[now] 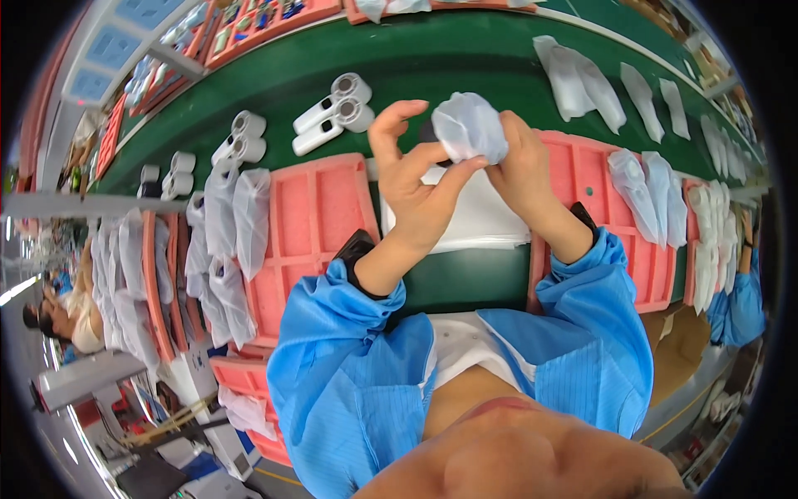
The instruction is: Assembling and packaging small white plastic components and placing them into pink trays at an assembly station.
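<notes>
Just above the middle of the frame both hands meet on a white pouch, a crumpled bag of thin translucent foam with something dark and hard showing at its left edge. The right hand has its grip closed on the pouch's right side and underside. The left hand has a looser grip: thumb and forefinger pinch the lower left corner while the other fingers stand spread and free.

The pouch looks soft and very light, crushing readily, and its skin probably slides over the hard thing inside. So it is likely best gripped around the bulge itself, not by the loose film, which could pull off or tear.

Below the hands lies a flat stack of white sheets on the green table, between pink trays. Upper left of centre lie white devices; more filled pouches lie upper right.
</notes>
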Demonstrator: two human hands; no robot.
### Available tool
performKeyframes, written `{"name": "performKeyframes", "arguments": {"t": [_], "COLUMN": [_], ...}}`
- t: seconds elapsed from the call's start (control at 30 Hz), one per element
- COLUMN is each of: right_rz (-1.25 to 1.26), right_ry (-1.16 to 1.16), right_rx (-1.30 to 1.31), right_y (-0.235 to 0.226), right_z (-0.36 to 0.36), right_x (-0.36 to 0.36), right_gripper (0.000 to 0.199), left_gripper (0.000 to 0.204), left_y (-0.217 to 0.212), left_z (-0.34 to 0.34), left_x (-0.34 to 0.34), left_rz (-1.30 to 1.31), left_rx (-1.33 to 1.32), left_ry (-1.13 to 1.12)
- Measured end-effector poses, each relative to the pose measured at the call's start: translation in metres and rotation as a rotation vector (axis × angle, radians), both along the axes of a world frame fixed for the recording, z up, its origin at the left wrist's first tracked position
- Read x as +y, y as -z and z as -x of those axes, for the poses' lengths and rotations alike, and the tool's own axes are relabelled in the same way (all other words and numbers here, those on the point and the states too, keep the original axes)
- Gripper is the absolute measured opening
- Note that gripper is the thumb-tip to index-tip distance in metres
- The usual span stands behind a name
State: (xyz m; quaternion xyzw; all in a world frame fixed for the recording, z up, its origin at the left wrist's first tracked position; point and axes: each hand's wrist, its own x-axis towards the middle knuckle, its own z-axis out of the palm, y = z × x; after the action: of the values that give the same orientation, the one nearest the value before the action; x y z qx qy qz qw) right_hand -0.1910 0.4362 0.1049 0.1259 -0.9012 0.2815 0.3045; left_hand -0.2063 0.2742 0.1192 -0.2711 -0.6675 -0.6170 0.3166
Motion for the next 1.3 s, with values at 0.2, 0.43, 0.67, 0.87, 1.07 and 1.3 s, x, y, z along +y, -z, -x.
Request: {"name": "performKeyframes", "arguments": {"t": [0.2, 0.43, 0.67, 0.87, 1.07, 1.3], "right_rz": [0.204, 0.767, 0.161, 0.273, 0.196, 0.316], "right_ry": [-0.095, -0.777, -1.032, -0.942, -0.907, -0.623], "right_rx": [-0.075, -1.114, -0.698, -0.695, -0.619, -0.585], "right_y": [-0.021, -0.043, -0.027, -0.046, -0.043, -0.039], "right_z": [-0.009, -0.050, -0.077, -0.057, -0.041, -0.002], "right_x": [-0.003, -0.019, -0.053, -0.029, -0.024, -0.019], "right_gripper": [0.037, 0.034, 0.047, 0.045, 0.039, 0.044], "left_gripper": [0.016, 0.025, 0.064, 0.065, 0.060, 0.048], "left_y": [-0.027, -0.020, 0.012, -0.013, 0.070, 0.034], "left_z": [-0.011, -0.043, -0.139, -0.139, -0.115, -0.103], "left_x": [-0.020, -0.058, -0.067, -0.211, -0.273, -0.226], "left_rz": [0.022, -0.623, -0.336, -0.084, 0.920, 0.798], "left_rx": [-0.300, -0.783, -0.601, -0.705, -0.530, -0.286], "left_ry": [0.017, 0.338, 0.019, -0.429, -0.946, -0.942]}}
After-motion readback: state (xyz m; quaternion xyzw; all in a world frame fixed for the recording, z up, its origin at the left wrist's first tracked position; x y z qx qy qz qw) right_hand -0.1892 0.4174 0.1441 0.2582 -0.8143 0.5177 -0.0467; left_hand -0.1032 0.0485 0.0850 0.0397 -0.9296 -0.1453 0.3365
